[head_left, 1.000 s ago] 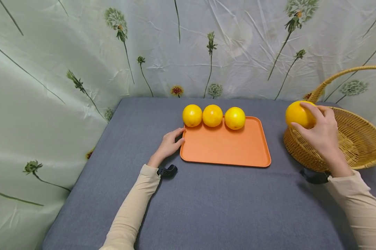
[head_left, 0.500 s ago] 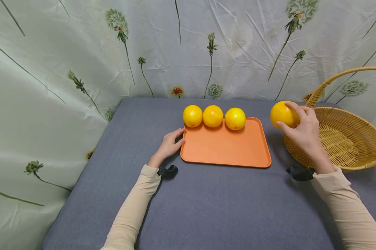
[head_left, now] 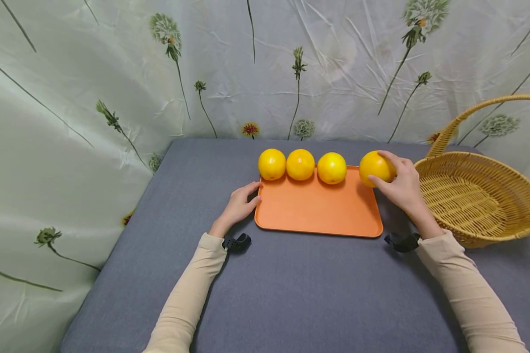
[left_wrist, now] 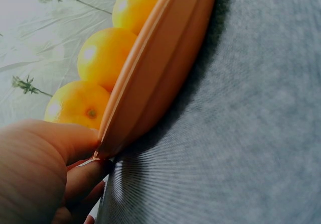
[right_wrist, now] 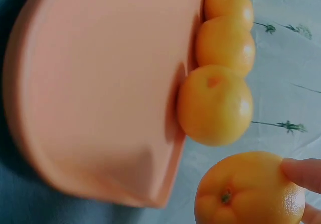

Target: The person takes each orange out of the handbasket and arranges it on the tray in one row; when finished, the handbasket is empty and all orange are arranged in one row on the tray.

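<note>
An orange tray (head_left: 318, 208) lies on the table, with three oranges in a row along its far edge: a left one (head_left: 272, 164), a middle one (head_left: 300, 164) and a right one (head_left: 332, 168). My left hand (head_left: 239, 203) touches the tray's left rim with extended fingertips and thumb; in the left wrist view the thumb (left_wrist: 75, 141) lies against that rim. Another orange (head_left: 376, 169) is in my right hand (head_left: 401, 184), held between thumb and fingers over the tray's far right corner. In the right wrist view this held orange (right_wrist: 246, 194) is apart from the row.
Right of the tray stands a woven basket (head_left: 474, 240) with a tall arched handle (head_left: 485, 100); no fruit shows inside it. A grey-blue cloth (head_left: 300, 289) covers the table. Behind hangs a pale curtain (head_left: 335, 78) with a dandelion print.
My right hand has carried its orange leftward from above the basket's rim to the tray's far right corner. The left hand, tray and three lined-up oranges have stayed put.
</note>
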The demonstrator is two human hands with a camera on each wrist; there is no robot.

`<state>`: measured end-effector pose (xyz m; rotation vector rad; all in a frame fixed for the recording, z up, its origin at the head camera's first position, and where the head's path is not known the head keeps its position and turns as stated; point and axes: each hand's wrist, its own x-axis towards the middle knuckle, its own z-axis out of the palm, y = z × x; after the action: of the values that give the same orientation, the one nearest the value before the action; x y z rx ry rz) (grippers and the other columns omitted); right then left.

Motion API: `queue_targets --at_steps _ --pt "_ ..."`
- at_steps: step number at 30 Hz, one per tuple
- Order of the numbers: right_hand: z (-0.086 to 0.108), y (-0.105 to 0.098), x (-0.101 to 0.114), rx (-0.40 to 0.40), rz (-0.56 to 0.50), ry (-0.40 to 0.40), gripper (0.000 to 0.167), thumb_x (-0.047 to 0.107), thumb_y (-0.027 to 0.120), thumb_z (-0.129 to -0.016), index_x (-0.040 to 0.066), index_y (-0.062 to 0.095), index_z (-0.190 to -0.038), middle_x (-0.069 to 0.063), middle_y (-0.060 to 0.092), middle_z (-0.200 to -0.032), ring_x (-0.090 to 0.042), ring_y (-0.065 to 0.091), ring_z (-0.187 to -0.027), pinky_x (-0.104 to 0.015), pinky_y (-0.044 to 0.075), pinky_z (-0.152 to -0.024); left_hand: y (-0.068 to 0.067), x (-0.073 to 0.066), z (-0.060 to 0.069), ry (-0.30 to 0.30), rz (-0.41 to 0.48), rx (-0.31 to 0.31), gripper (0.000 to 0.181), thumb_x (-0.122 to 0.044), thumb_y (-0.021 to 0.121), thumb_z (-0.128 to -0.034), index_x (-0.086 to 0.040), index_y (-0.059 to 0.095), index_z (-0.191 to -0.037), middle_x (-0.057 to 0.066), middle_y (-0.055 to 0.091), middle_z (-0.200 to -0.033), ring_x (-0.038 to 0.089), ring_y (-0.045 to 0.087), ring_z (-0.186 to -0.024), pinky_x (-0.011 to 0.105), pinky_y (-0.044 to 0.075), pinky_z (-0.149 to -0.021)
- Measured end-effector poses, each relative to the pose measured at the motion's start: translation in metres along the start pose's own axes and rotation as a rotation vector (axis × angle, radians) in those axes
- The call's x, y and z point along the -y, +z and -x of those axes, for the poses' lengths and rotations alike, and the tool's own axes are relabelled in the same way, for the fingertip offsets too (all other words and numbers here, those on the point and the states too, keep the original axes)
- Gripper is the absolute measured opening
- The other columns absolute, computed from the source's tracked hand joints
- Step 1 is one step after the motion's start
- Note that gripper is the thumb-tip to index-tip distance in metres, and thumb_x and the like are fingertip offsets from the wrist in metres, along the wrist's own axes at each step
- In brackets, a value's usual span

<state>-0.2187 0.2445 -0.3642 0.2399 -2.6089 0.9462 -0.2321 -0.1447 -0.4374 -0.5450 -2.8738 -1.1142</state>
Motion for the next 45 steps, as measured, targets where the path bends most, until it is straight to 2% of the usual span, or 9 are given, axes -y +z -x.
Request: queue_targets --at_steps 9,21,29,45 --pt "-0.009 0.015 -0.010 0.099 0.007 0.054 0.059 0.025 0.066 -0.084 0.009 0.045 -0.137 -0.030 0.052 -0.120 -0.044 0.044 -0.106 -0.049 0.036 -0.077 0.002 0.001 0.001 0.001 0.002 0.005 0.047 -0.017 0.053 -0.0934 -0.001 0.046 -0.137 0.016 0.047 -0.143 0.029 0.040 -0.137 0.045 0.030 -0.115" --pt "-0.020 0.020 -0.016 0.212 -0.022 0.102 0.062 0.031 0.062 -0.087 0.008 0.041 -0.141 -0.031 0.048 -0.132 -0.046 0.049 -0.110 -0.058 0.040 -0.087 0.001 -0.001 0.001 -0.003 0.006 0.007 0.047 -0.018 0.053 -0.0935 -0.002 0.046 -0.137 0.015 0.047 -0.143 0.029 0.040 -0.137 0.045 0.030 -0.115" --pt "-0.029 0.022 -0.016 0.299 -0.017 0.114 0.065 0.036 0.057 -0.090 0.009 0.035 -0.144 -0.031 0.040 -0.140 -0.048 0.043 -0.119 -0.061 0.038 -0.094 0.000 -0.001 0.001 0.000 -0.006 0.005 0.047 -0.017 0.053 -0.0935 -0.001 0.046 -0.137 0.016 0.048 -0.142 0.029 0.039 -0.137 0.046 0.030 -0.115" --pt "-0.037 0.027 -0.019 0.323 -0.034 0.157 0.068 0.040 0.053 -0.092 0.009 0.027 -0.148 -0.031 0.037 -0.142 -0.048 0.042 -0.120 -0.061 0.037 -0.095 0.000 -0.001 0.003 0.005 -0.004 0.003 0.047 -0.017 0.053 -0.0936 -0.002 0.046 -0.137 0.015 0.048 -0.142 0.029 0.039 -0.137 0.046 0.029 -0.115"
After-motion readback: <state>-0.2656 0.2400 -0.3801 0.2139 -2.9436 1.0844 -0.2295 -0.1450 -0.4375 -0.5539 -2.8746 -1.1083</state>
